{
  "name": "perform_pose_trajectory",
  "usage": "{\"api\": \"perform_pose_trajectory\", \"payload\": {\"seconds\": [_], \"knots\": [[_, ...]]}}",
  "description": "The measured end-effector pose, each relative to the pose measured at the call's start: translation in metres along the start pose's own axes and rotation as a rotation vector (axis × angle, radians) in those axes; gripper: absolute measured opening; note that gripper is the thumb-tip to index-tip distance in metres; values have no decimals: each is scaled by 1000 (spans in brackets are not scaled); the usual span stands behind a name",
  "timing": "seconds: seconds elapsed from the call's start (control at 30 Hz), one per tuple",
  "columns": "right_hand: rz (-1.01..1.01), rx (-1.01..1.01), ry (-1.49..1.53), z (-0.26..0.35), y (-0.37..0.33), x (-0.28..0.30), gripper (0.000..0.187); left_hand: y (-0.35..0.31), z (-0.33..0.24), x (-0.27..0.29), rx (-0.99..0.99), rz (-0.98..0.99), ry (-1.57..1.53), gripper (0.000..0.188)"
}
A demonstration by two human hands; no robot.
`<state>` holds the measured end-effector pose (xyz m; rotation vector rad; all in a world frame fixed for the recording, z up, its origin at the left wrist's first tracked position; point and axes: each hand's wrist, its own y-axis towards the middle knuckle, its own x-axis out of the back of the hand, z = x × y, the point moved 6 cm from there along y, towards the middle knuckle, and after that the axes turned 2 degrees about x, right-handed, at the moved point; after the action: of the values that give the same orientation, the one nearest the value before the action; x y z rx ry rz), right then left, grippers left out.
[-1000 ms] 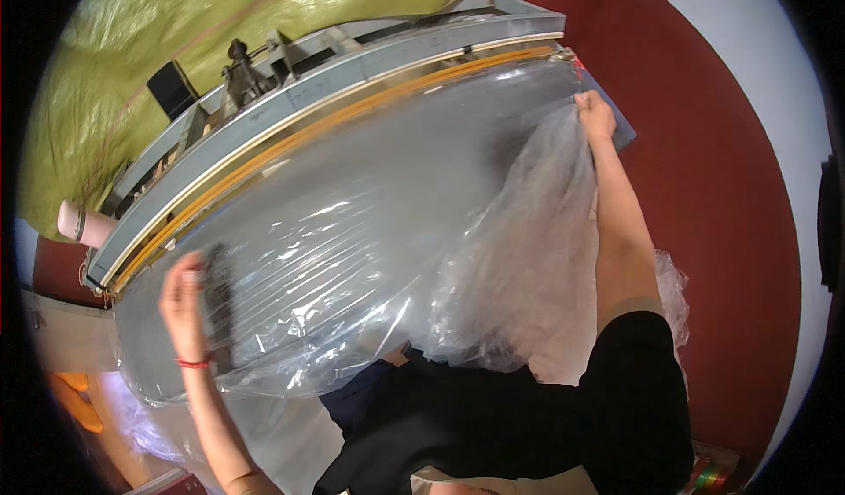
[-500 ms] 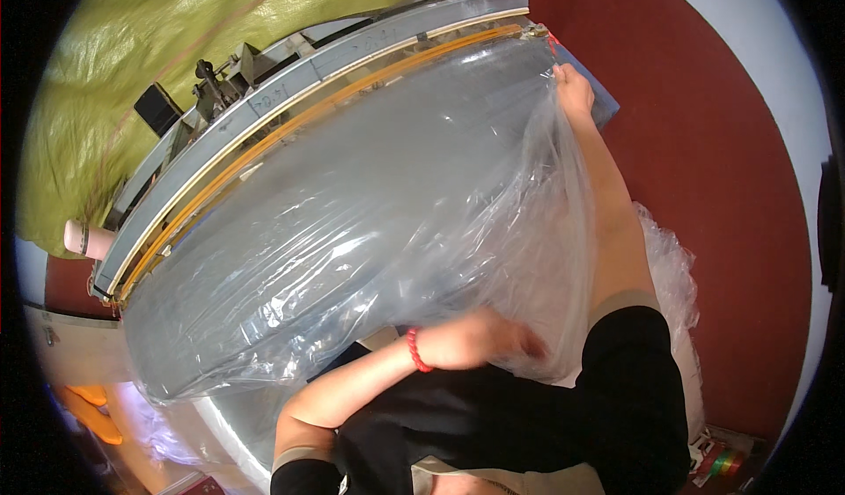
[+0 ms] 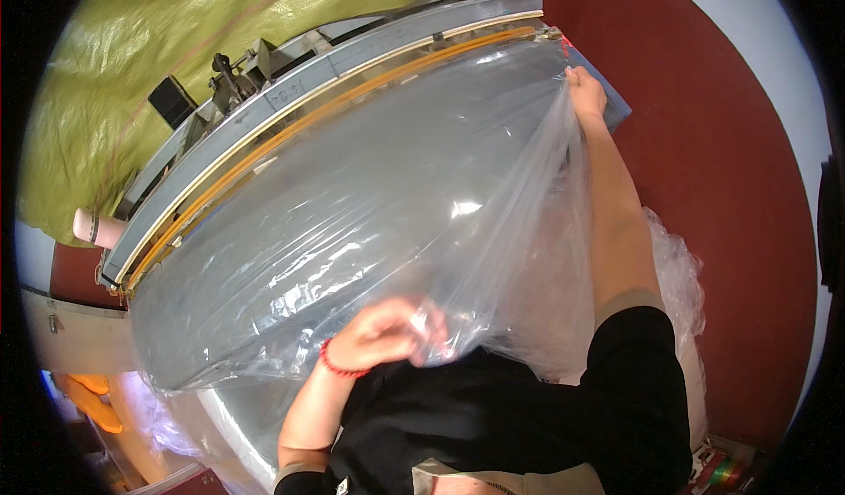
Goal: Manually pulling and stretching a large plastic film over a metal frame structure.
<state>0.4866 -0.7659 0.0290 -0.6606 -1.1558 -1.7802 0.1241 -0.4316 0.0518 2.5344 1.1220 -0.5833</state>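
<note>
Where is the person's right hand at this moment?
In the head view, the right hand is stretched to the upper right, gripping the clear plastic sheet beside the grey machine's end.

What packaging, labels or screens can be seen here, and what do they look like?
Clear plastic bag: large, transparent and crinkled, spread over the grey sealing machine; right hand grips its far corner, left hand its near edge.
Crumpled clear plastic: beside the right arm.
No legible labels, signs or screens.
</note>
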Motion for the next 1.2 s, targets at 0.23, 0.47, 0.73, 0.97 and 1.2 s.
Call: {"api": "perform_pose_trajectory", "payload": {"seconds": [0.23,0.47,0.73,0.97,1.2], "knots": [[-22,11,-84,-9,5,-5,32,-97,-16,10,448,-447,138,76],[-25,79,-50,-8,6,-16,35,-219,-28,14,765,-389,1260,22],[32,102,-23,-36,21,-26,34,-413,-223,11,773,-1572,1307,19],[-18,67,-28,-35,19,-27,35,-348,-259,15,-182,-1533,2206,38],[86,35,-24,-25,20,-29,38,-463,-113,173,638,-1395,1485,61]]}}
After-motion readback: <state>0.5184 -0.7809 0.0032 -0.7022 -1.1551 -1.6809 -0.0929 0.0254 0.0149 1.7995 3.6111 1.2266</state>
